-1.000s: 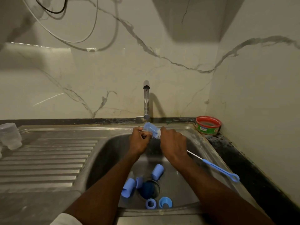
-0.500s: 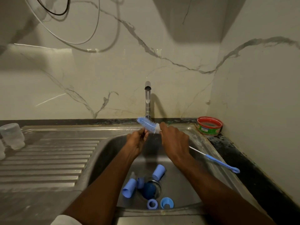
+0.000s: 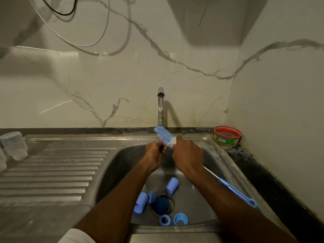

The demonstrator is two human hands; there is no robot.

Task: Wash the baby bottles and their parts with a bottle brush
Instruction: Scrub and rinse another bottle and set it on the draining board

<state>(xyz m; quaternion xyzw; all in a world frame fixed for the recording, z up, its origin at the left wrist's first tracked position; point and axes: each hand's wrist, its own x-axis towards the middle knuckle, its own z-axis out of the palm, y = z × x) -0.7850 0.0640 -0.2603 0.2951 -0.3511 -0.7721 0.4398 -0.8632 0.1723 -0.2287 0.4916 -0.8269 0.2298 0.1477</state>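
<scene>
My right hand grips the blue bottle brush just below its bristle head, which points up and left under the tap. Its long blue handle sticks out behind my wrist to the lower right. My left hand is curled beside the bristles, fingertips at their base; whatever small thing it holds is hidden. Several blue bottle caps and rings lie in the sink bottom: a cap, another cap, a ring and a collar.
The steel sink has a ribbed drainboard on the left, where a clear bottle stands upside down. A red-rimmed green tub sits at the back right corner. A blue strainer covers the drain.
Both hands have risen slightly towards the tap. The brush head has slid out to the upper left, showing more bristles beyond my hands.
</scene>
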